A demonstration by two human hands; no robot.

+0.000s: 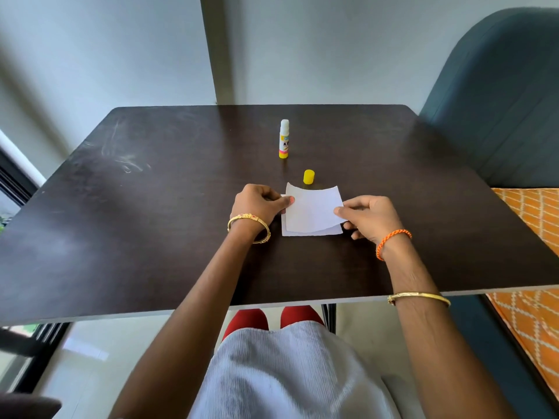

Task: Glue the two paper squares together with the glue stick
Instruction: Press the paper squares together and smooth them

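Paper squares, two, white, between the hands. Top square (313, 208) is pinched at its side edges: left hand (257, 204) on one side, right hand (367, 214) on the other, thumb and fingers closed narrow on the sheet. It bows, far edge curled up, held over the bottom square (311, 231), which lies flat on the table (151, 207) and peeks out at the near and left edges.

Judgement: very light, limp, creases easily; edge grips suit it, and it should be lowered evenly to avoid wrinkles.

Beyond the hands: yellow cap (308, 176) just past the paper, then the glue stick (284, 139) upright, uncapped. Label shows "K"; the rest unreadable.
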